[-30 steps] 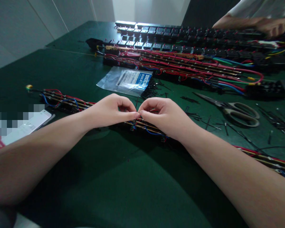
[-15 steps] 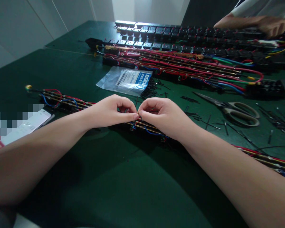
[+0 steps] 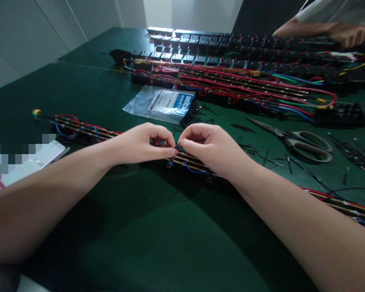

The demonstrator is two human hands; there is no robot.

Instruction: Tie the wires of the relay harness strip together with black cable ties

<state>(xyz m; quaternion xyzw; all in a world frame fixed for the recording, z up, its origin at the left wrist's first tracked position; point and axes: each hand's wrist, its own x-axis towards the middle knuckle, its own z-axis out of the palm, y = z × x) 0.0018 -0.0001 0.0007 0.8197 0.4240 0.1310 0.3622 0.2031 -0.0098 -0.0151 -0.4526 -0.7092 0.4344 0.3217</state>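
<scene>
Clear plastic bag [image 3: 153,107] was laid flat on green worktop [image 3: 158,227], between wired strip [image 3: 193,163] and far edge. Blue-and-white label [image 3: 176,101] shown; black cable ties [image 3: 193,115] heaped at its right end. Number inside could not be counted.

Wired strip was set slantwise over the worktop, from near the left edge toward the right, where it was cut off by the view; parts were covered by both hands and the right forearm. Left hand [image 3: 140,142] was held narrow at the strip, thumb close to curled fingers; whether anything was held could not be told. By right hand [image 3: 214,146] a thin black tie [image 3: 178,144] was pinched, just beside the left fingertips. Flat white item [image 3: 38,159] on the left was partly masked by blocks.

Scissors [image 3: 287,137] were placed beyond the right forearm, blades pointed toward the far left corner, loose ties [image 3: 252,149] scattered near. Long wired assemblies [image 3: 231,83] were lined up toward the far edge, partly overlapped by another person's hand [image 3: 351,39].
</scene>
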